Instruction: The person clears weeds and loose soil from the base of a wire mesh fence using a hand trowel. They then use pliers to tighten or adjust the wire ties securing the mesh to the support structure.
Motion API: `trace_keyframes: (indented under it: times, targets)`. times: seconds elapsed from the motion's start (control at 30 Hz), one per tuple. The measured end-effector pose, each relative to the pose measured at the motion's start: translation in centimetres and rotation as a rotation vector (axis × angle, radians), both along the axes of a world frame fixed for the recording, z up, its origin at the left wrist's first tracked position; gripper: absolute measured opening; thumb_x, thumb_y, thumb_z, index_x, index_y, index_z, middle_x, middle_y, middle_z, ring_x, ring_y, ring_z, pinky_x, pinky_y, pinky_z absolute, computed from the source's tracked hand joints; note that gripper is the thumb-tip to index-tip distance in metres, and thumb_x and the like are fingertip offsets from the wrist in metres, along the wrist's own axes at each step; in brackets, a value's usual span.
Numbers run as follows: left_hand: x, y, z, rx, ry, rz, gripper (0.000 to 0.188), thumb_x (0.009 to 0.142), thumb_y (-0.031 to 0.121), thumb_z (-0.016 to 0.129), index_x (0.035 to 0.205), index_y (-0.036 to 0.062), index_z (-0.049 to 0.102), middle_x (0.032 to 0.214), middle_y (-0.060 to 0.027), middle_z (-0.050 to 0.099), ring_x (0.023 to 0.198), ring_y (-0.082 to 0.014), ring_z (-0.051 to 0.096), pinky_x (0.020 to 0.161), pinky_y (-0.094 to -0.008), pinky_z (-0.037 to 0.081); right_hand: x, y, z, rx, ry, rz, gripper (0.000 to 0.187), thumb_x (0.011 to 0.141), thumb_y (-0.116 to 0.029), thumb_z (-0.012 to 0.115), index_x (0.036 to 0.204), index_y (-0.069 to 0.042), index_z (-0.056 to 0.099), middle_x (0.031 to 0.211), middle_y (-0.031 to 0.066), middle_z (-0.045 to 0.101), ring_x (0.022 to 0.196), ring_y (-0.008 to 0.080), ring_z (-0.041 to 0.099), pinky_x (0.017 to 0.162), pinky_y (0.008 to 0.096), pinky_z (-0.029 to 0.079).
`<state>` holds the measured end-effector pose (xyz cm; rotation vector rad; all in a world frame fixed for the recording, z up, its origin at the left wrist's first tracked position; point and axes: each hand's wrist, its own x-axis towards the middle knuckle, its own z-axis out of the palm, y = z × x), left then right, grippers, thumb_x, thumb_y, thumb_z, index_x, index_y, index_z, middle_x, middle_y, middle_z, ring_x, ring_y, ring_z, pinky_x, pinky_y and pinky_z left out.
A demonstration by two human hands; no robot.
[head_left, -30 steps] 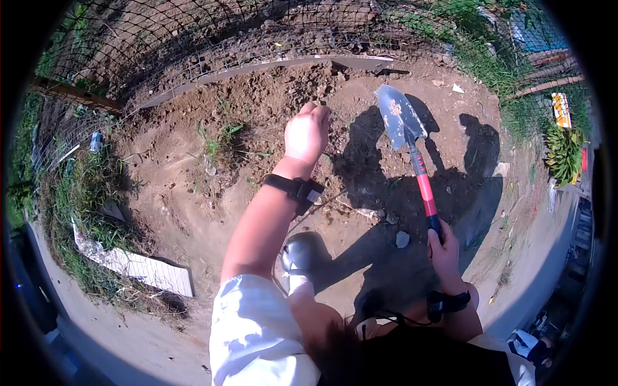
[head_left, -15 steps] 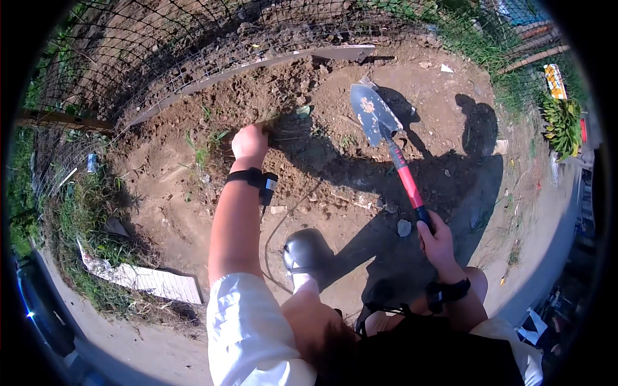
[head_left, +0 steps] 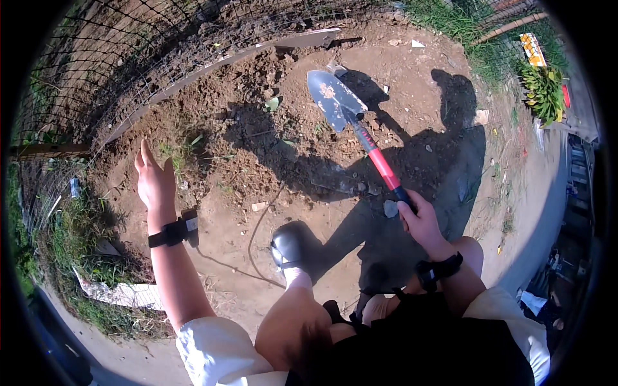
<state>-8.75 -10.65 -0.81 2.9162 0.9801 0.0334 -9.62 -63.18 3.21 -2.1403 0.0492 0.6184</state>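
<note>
My right hand [head_left: 423, 220] is wrapped round the black grip of a small shovel [head_left: 381, 164] with a red shaft. Its dark blade, smeared with soil, points away from me and to the left, over bare dirt. My left hand [head_left: 156, 181] is stretched out at the left with fingers apart and nothing in it. Just right of that hand is a tuft of grass and weeds [head_left: 182, 153]. Loose, clumpy soil [head_left: 241, 80] lies beyond it. A green leaf [head_left: 272, 103] rests on the dirt left of the blade.
A long board [head_left: 212, 66] edges the dirt at the far side, with black netting [head_left: 84, 71] behind it. A white panel [head_left: 125, 294] lies in grass at the lower left. My black shoe [head_left: 288, 244] stands near the middle. A leafy plant [head_left: 542, 93] grows at the right.
My left hand has moved left from the soil by the weeds and opened. My right hand still grips the shovel, and the whole view has shifted somewhat.
</note>
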Motion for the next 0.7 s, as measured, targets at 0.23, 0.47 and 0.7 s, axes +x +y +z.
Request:
trace_keyframes:
  times: [0.23, 0.47, 0.7]
  targets:
    - [0.7, -17.5, -5.7, -0.340, -0.023, -0.734, 0.040, 0.076, 0.009, 0.059, 0.115, 0.0122, 0.054, 0.125, -0.0079, 0.048, 0.096, -0.0283, 0.060, 0.072, -0.0377, 0.054, 0.0, 0.2, 1.9, -0.027, 0.111, -0.156, 0.031, 0.092, -0.014, 0.053, 0.119, 0.000, 0.050, 0.063, -0.0023, 0.049, 0.047, 0.0038, 0.044, 0.042, 0.0180, 0.035]
    - [-1.0, -22.2, -3.9, -0.534, 0.209, -0.902, 0.032, 0.082, 0.009, 0.050, 0.113, 0.0085, 0.055, 0.092, -0.0103, 0.062, 0.082, -0.0254, 0.064, 0.066, -0.0355, 0.053, 0.5, 3.0, 3.8, 0.010, -0.006, 0.206, 0.018, 0.090, -0.015, 0.054, 0.099, -0.001, 0.050, 0.063, -0.0005, 0.050, 0.053, 0.0071, 0.049, 0.049, 0.0226, 0.039]
    - [-11.9, -13.4, -2.8, -0.488, 0.075, -0.206, 0.031, 0.085, 0.024, 0.056, 0.114, 0.0139, 0.058, 0.108, -0.0106, 0.061, 0.091, -0.0315, 0.062, 0.076, -0.0404, 0.051, 3.5, 18.6, 2.1, 0.157, -0.153, 0.488, 0.024, 0.094, -0.026, 0.049, 0.085, -0.003, 0.050, 0.060, 0.0021, 0.051, 0.052, 0.0121, 0.049, 0.050, 0.0284, 0.039]
